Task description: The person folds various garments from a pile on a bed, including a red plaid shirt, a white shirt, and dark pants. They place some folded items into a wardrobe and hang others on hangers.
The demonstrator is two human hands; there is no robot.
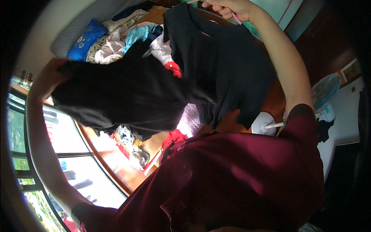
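A black short-sleeved top [220,63] hangs on a thin pink clothes hanger [236,18]. My right hand [229,8], at the top of the view, grips that hanger above the neckline. Out to the left, my left hand [56,74] is closed on a stretch of black cloth [121,92], which is spread sideways and blurred. The cloth meets or overlaps the hanging top near the middle. Whether it is part of that top or a separate garment I cannot tell. Shadow and cloth hide the left fingertips.
Beyond the cloth lies a bed with a blue floral pillow [87,37] and heaped clothes [137,36]. An electric fan [326,90] stands at right, near a white round base [263,124]. Sliding windows [72,130] run along the left. A woven mat [152,142] lies lower down.
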